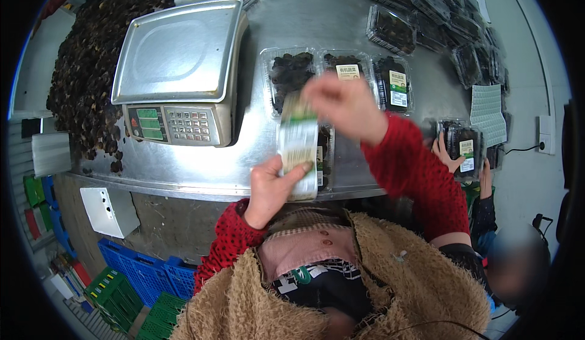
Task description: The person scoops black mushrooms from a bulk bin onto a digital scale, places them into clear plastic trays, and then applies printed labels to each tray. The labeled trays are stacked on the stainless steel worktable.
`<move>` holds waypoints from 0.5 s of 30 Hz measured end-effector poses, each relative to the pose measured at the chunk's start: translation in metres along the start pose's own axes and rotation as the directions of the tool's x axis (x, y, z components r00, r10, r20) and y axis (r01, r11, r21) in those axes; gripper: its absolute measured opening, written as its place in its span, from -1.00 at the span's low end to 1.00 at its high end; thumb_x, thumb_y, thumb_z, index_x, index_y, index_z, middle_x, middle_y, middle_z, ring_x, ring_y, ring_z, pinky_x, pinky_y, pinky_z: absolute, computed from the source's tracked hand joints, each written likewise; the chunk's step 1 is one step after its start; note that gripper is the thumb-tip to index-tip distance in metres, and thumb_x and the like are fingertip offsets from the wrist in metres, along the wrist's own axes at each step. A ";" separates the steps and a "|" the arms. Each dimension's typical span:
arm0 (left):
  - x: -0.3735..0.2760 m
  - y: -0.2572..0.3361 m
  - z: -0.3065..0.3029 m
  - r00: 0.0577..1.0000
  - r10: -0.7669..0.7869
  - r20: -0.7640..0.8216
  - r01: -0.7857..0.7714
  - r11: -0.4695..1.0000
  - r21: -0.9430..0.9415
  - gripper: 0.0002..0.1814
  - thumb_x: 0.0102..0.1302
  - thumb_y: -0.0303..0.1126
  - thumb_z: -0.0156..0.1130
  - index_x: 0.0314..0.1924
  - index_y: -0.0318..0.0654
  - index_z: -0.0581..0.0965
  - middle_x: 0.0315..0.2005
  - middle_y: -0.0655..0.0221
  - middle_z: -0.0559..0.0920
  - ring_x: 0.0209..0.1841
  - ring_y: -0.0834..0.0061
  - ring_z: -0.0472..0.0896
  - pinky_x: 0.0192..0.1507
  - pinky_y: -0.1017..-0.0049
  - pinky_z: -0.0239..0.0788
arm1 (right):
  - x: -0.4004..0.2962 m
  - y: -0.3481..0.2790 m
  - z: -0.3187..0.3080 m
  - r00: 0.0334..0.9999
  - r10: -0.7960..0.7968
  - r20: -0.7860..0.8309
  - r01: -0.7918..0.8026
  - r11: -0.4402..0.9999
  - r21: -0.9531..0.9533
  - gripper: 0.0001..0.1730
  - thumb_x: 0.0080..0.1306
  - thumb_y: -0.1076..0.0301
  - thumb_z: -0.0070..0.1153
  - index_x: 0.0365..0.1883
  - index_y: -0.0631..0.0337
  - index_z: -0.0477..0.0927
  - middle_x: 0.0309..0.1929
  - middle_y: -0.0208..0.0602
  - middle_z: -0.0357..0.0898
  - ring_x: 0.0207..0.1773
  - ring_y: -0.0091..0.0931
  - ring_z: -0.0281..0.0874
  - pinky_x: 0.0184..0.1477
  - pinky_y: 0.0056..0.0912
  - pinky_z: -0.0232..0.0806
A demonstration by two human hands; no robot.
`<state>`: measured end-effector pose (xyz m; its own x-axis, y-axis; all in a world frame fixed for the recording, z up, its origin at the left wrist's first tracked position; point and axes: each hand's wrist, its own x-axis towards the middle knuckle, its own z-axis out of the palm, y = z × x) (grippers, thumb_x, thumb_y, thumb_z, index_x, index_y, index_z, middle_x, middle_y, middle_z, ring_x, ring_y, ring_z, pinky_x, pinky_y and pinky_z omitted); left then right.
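Note:
My left hand [269, 189] grips a strip of printed labels [299, 143] between thumb and fingers. Over the strip's far end is my right hand [349, 104], blurred, its fingertips drawn together; whether a label is between them cannot be told. Beyond the hands, a clear plastic clamshell pack [292, 72] of dark, mushroom-like pieces shows no label. Beside it, a middle pack [333, 58], partly behind my right hand, and a right-hand pack [381, 77] bear labels. Another labelled pack [325, 138] lies largely hidden under the strip.
A digital scale [178, 56] stands on the steel table [256, 157], left of the packs. Loose dark pieces [87, 65] are heaped beyond it. Many filled packs [390, 29] crowd the far right. A co-worker's hands [448, 154] hold a labelled pack [468, 141] near a label sheet [489, 113].

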<state>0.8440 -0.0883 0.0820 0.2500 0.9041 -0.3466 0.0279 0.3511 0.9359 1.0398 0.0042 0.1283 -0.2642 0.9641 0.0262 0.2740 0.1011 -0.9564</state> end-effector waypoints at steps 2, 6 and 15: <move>-0.019 -0.019 -0.006 0.995 -0.085 0.043 0.079 0.990 0.116 -0.78 0.23 -0.48 0.36 -0.12 -0.41 0.66 -0.32 0.33 0.73 -0.33 0.70 0.62 -0.27 0.59 0.51 | 0.051 0.001 -0.017 0.991 0.043 -0.130 -0.057 0.993 -0.100 -0.86 0.29 0.45 0.16 -0.26 0.36 0.62 -0.48 -0.48 0.57 -0.43 -0.72 0.47 -0.41 -0.64 0.35; -0.036 -0.020 -0.021 0.990 -0.105 0.098 0.101 0.994 0.046 -0.75 0.26 -0.49 0.33 -0.07 -0.41 0.63 -0.29 0.34 0.72 -0.28 0.67 0.63 -0.20 0.59 0.51 | 0.074 0.094 -0.004 0.996 -0.008 -0.090 -0.051 0.775 -0.630 -0.60 0.11 0.18 0.34 -0.12 0.15 0.60 -0.42 -0.06 0.65 -0.36 -0.28 0.65 -0.26 -0.28 0.46; -0.001 -0.037 -0.001 0.797 0.465 0.386 -0.586 0.438 0.681 -0.84 0.08 -0.37 0.33 -0.31 -0.21 0.61 0.00 0.22 0.53 0.24 0.05 0.36 0.19 0.00 0.15 | 0.090 0.113 0.055 0.967 -0.253 -0.024 0.076 0.378 -0.923 -0.16 0.07 -0.48 0.04 0.29 -0.36 0.42 0.36 0.00 0.27 0.45 -0.03 0.06 0.34 0.48 -0.22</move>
<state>0.8416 -0.1024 0.0476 0.5860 0.7893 0.1833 0.5249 -0.5421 0.6562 0.9961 0.0888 0.0063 -0.3022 0.9127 0.2749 0.9369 0.3376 -0.0909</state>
